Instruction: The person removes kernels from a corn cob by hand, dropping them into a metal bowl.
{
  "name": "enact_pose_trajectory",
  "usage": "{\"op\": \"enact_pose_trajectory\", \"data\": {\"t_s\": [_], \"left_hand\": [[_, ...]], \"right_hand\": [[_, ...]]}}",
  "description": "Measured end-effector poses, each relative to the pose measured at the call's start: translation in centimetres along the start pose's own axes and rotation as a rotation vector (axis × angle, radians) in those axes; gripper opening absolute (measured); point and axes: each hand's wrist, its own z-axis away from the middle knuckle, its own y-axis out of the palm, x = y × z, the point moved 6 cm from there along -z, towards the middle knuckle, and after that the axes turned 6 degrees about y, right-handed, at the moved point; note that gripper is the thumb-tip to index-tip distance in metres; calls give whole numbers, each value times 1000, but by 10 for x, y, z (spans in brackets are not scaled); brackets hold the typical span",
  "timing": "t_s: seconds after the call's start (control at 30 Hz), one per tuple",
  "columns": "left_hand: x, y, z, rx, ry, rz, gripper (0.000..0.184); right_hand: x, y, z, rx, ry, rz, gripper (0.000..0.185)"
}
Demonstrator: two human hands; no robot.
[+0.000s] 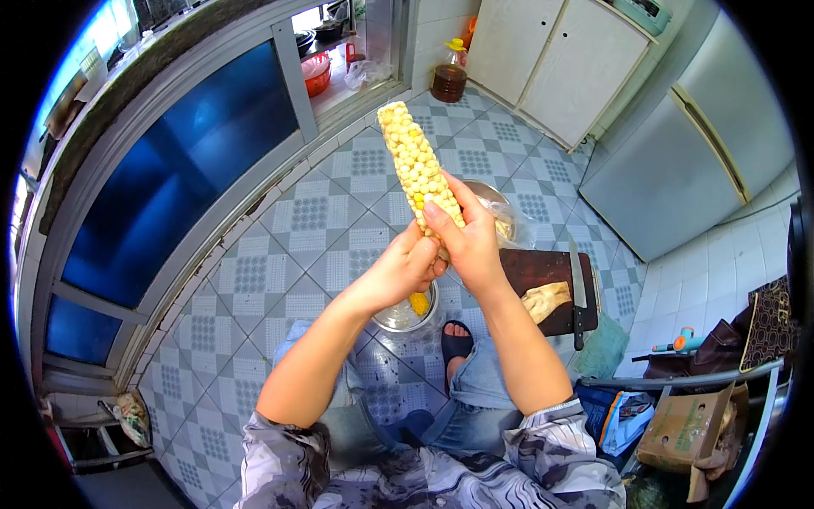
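Note:
A cob of corn (pixel 415 165) with pale yellow kernels points up and away from me, held above the floor. My right hand (pixel 471 236) wraps its lower part, thumb pressed on the kernels. Closed at the bottom end of the cob is my left hand (pixel 409 270); its fingers partly hide that end. Below the hands stands a metal bowl (pixel 435 310) with a yellow piece of corn (pixel 419 303) in it. A second metal bowl (pixel 482 188) with a clear plastic bag (pixel 521 226) is partly hidden behind my right hand.
To the right, a dark cutting board (pixel 530 265) carries a knife (pixel 578 284) and a pale, flat piece (pixel 545 299), its kind unclear. Further off stand a fridge (pixel 670 161), white cabinets (pixel 534 68) and an oil jug (pixel 449 76). A rack with a cardboard box (pixel 682 437) is at lower right.

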Motion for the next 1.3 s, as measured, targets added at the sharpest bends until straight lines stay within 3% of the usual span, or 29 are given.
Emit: {"op": "enact_pose_trajectory", "data": {"t_s": [0.2,0.27,0.5,0.8,0.97,1.3], "left_hand": [[-5,1,4,82,-82,150,33],[0,-2,3,89,-100,145,35],[10,-5,-1,137,-185,384,29],[-4,-11,-3,80,-53,187,29],[-5,-6,0,13,-25,-143,31],[-5,-4,0,30,52,-173,21]], "right_hand": [[-10,-3,-4,25,46,-49,46],[-18,-5,-6,40,175,-217,44],[-19,-7,-8,17,117,-152,40],[-16,-22,-8,-46,242,-504,31],[-11,-17,-6,-55,192,-395,35],[-16,-14,-6,-85,177,-300,39]]}}
